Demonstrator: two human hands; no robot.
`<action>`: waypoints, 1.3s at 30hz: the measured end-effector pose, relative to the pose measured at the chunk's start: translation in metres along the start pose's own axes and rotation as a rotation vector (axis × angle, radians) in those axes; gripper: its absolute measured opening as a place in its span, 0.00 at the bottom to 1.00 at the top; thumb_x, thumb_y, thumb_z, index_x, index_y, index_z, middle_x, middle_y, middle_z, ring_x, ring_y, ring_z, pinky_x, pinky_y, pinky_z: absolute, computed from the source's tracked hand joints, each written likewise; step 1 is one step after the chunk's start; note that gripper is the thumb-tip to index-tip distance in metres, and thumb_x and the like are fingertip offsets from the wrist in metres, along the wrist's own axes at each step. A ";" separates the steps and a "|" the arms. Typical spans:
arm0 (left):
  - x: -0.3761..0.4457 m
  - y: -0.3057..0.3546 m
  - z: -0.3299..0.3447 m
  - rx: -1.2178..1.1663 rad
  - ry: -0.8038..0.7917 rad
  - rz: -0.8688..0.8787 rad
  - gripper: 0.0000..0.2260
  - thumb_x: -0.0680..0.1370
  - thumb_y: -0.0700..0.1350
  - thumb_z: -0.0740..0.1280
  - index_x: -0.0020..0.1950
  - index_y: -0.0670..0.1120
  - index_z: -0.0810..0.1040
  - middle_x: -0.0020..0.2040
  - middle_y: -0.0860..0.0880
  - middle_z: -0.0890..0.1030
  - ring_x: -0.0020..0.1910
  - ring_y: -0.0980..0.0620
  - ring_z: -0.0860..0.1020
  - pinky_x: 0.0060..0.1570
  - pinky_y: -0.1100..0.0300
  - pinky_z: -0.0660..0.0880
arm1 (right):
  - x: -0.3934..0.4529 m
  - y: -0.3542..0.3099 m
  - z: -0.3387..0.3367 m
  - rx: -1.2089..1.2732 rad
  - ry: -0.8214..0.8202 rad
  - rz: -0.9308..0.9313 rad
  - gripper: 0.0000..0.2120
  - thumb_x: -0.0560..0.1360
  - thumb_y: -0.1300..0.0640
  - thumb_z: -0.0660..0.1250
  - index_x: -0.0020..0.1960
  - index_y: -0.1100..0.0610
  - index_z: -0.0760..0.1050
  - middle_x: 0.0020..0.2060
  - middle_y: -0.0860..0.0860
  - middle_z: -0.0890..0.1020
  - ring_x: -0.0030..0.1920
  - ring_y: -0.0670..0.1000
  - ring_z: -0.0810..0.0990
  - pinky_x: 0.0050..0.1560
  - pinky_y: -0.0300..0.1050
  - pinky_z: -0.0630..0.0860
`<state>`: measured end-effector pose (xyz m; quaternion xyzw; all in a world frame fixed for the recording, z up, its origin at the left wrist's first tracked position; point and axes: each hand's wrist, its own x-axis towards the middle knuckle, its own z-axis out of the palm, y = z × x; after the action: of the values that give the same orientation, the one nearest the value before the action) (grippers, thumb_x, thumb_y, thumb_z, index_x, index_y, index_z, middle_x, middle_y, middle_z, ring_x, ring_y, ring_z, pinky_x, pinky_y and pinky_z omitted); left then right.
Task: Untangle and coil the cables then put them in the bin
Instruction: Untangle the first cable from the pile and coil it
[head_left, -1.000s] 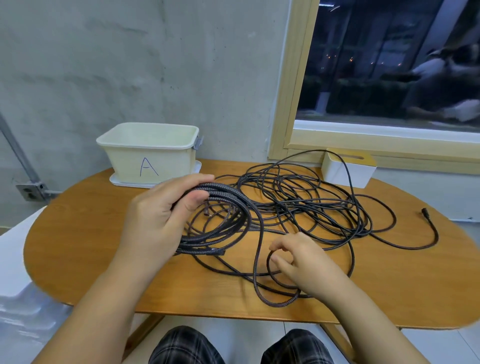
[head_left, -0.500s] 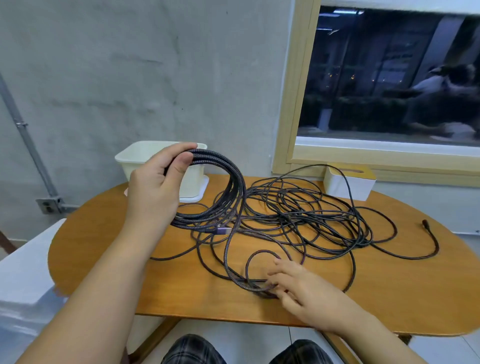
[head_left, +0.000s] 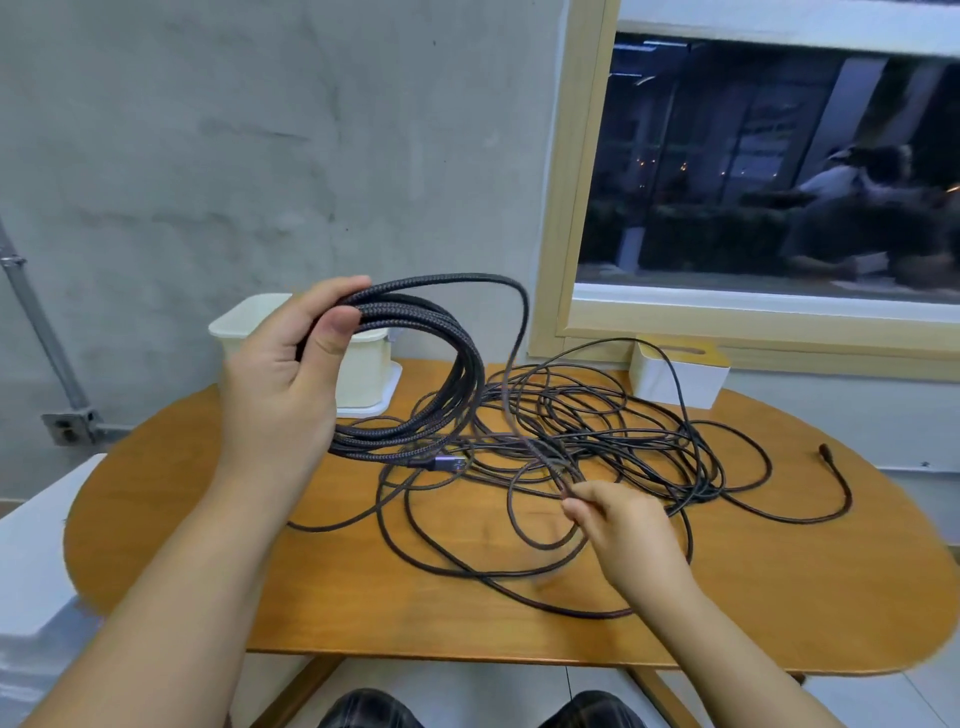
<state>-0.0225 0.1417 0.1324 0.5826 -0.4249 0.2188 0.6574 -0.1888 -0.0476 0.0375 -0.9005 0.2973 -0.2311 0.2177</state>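
Observation:
My left hand (head_left: 283, 384) holds a coil of dark braided cable (head_left: 447, 384) raised above the table, thumb and fingers curled round its top. One strand arcs from the coil down to my right hand (head_left: 623, 530), which pinches it just above the tabletop. A tangle of thin black cables (head_left: 613, 431) lies spread over the middle of the wooden table (head_left: 182, 519). The cream bin (head_left: 363, 374) stands at the back left, partly hidden behind my left hand.
A white box with a yellow top (head_left: 675, 374) sits at the back of the table under the window. One cable end with a plug (head_left: 826, 452) trails toward the right edge. A white surface (head_left: 36, 561) adjoins the table's left side.
My left hand has lifted the coil higher, up in front of the bin. My right hand rose from the table and now pinches a strand, drawing a new loop up from the tangle.

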 end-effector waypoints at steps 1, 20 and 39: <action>-0.002 0.000 0.001 0.008 -0.012 0.001 0.09 0.81 0.46 0.61 0.54 0.60 0.76 0.41 0.69 0.80 0.43 0.69 0.77 0.44 0.76 0.69 | -0.001 0.003 0.000 0.073 0.074 -0.006 0.09 0.77 0.56 0.66 0.55 0.55 0.80 0.41 0.44 0.80 0.42 0.42 0.77 0.41 0.25 0.68; -0.012 -0.039 0.013 0.092 -0.059 -0.202 0.07 0.78 0.51 0.61 0.53 0.60 0.76 0.46 0.76 0.77 0.52 0.75 0.73 0.50 0.80 0.66 | 0.020 0.081 -0.049 0.063 0.446 0.413 0.12 0.76 0.55 0.68 0.39 0.61 0.70 0.32 0.54 0.77 0.33 0.54 0.74 0.30 0.45 0.67; -0.029 -0.044 0.041 0.010 -0.338 -0.272 0.13 0.74 0.51 0.62 0.45 0.71 0.79 0.46 0.73 0.79 0.50 0.73 0.76 0.47 0.80 0.66 | 0.027 -0.015 -0.044 -0.112 0.061 -0.230 0.27 0.73 0.43 0.65 0.70 0.49 0.65 0.60 0.39 0.72 0.62 0.41 0.70 0.66 0.44 0.67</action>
<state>-0.0161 0.0985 0.0811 0.6660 -0.4457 0.0294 0.5974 -0.1868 -0.0647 0.0883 -0.9319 0.2111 -0.2647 0.1298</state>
